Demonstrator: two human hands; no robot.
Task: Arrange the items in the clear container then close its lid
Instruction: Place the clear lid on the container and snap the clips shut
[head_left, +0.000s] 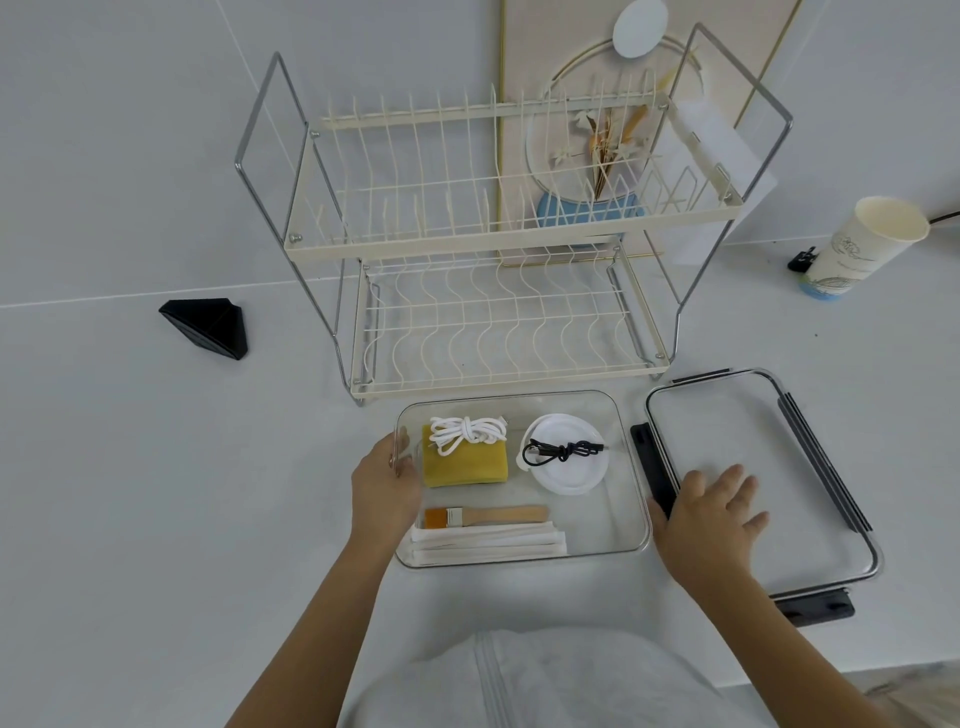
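Observation:
The clear container (631, 467) sits on the white counter in front of me. Inside lie a yellow sponge (465, 465) with a coiled white cord (467, 431) on top, a white round lid (569, 470) carrying a black cable (563, 449), a small wooden brush (488, 515) and white wrapped sticks (488, 543). My left hand (387, 483) grips the container's left wall, thumb over the rim. To the right lies the clear lid (753, 426) with dark clasps. My right hand (709, 519) rests flat on that lid, fingers spread.
A two-tier cream dish rack (488, 244) stands right behind the container. A paper cup (865, 249) sits at the far right, a black wedge-shaped object (208, 327) at the left. My pale garment (519, 680) fills the lower middle of the view.

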